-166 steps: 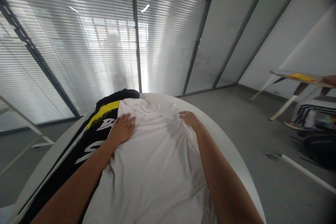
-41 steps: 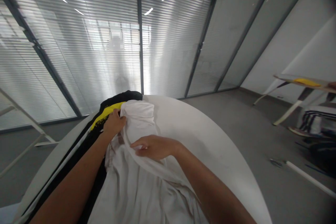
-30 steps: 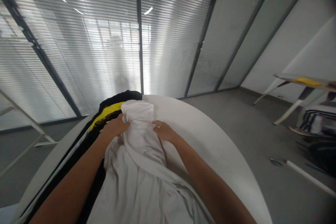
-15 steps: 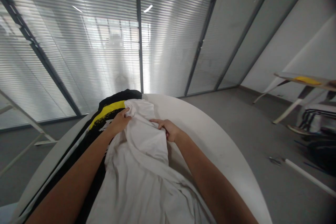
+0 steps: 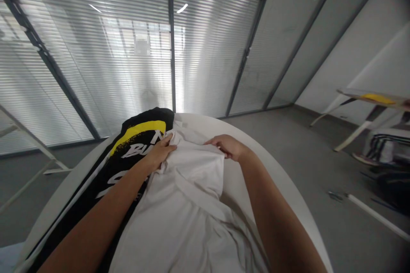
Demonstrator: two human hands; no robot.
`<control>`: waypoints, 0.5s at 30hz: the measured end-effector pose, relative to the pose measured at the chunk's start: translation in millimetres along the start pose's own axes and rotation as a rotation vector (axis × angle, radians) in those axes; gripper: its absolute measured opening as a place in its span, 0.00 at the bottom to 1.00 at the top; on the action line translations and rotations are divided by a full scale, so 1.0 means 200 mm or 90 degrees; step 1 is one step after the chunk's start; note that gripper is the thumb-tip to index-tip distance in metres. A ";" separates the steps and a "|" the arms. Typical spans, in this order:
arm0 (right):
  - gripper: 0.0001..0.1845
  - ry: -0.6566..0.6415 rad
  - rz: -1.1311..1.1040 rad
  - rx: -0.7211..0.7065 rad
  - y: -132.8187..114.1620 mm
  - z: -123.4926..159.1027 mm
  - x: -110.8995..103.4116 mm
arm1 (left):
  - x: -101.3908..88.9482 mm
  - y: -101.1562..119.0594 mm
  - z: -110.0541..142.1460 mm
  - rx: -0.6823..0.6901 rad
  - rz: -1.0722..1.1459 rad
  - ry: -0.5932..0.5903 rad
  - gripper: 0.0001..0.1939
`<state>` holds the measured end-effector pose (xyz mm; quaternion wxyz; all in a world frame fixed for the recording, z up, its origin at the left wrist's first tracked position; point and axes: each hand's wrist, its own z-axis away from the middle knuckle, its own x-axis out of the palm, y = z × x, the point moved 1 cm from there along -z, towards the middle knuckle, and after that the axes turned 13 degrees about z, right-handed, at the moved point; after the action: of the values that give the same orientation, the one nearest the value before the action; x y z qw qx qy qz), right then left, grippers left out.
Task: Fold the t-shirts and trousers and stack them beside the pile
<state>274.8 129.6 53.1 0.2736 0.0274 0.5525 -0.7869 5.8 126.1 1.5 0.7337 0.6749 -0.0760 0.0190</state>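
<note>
A rumpled white cloth garment (image 5: 188,213), its exact kind unclear, lies over the white round table (image 5: 272,187) in front of me. At its upper left, my left hand (image 5: 159,152) pinches the fabric between thumb and fingers. My right hand (image 5: 229,146) grips the upper right edge, pulling the cloth fairly taut between both hands. Beneath and to the left is a black garment (image 5: 128,170) with a yellow band and white lettering; my left forearm covers part of it.
Glass panels with blinds (image 5: 205,59) stand behind the table. At the right, a wooden-topped table (image 5: 349,93) carries a yellow item (image 5: 378,98). A white pole (image 5: 378,215) is low on the right, and a white metal frame (image 5: 35,145) stands at the left.
Both hands have moved right with the white garment, the right hand farther, so the fabric between them is spread wider. More of the black garment's lettering shows.
</note>
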 end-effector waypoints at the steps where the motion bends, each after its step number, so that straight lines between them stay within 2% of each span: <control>1: 0.19 0.005 0.043 0.000 0.00 0.01 -0.03 | 0.01 -0.01 0.00 -0.007 -0.039 0.003 0.36; 4: 0.18 0.002 0.125 0.044 0.04 0.00 -0.06 | 0.01 -0.04 -0.01 -0.012 -0.179 0.026 0.36; 6: 0.20 0.028 0.128 0.074 0.08 -0.05 -0.03 | 0.01 -0.03 -0.01 -0.006 -0.238 0.035 0.37; 9: 0.26 0.112 0.092 0.049 0.13 -0.14 0.06 | 0.01 -0.01 -0.01 0.001 -0.259 0.055 0.38; 10: 0.27 0.141 0.057 0.028 0.15 -0.17 0.10 | 0.01 -0.01 -0.01 0.004 -0.250 0.057 0.39; 12: 0.29 0.145 -0.038 -0.014 0.17 -0.21 0.15 | 0.01 0.00 0.00 0.008 -0.221 0.047 0.39; 15: 0.30 0.062 -0.212 -0.037 0.17 -0.23 0.20 | 0.00 0.02 0.02 0.020 -0.158 0.033 0.41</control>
<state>244.5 145.7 -6.7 0.1131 -0.0344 0.5843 -0.8029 5.7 123.2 4.8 0.7215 0.6898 0.0277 -0.0532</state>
